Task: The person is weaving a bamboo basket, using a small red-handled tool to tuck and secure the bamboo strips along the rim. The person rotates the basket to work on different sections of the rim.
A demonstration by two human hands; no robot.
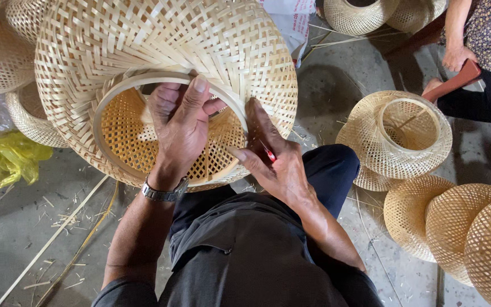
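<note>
A large round woven bamboo shade (160, 51) rests against my knees with its ringed opening facing me. My left hand (180, 128) reaches into that opening, fingers curled over the bamboo rim hoop (120, 85); a metal watch sits on its wrist. My right hand (268, 159) presses on the shade's lower right edge and pinches a small red-handled tool (269, 153) between thumb and fingers. My dark trousers (257, 250) fill the lower middle.
More woven bamboo shades lie at the right (396, 136), lower right (456, 227), top (359, 14) and left (1, 57). Another person's hand (456, 57) with a red-brown tool (456, 82) is at the top right. A yellow plastic bag (9, 158) and bamboo strips (58, 239) lie on the concrete floor.
</note>
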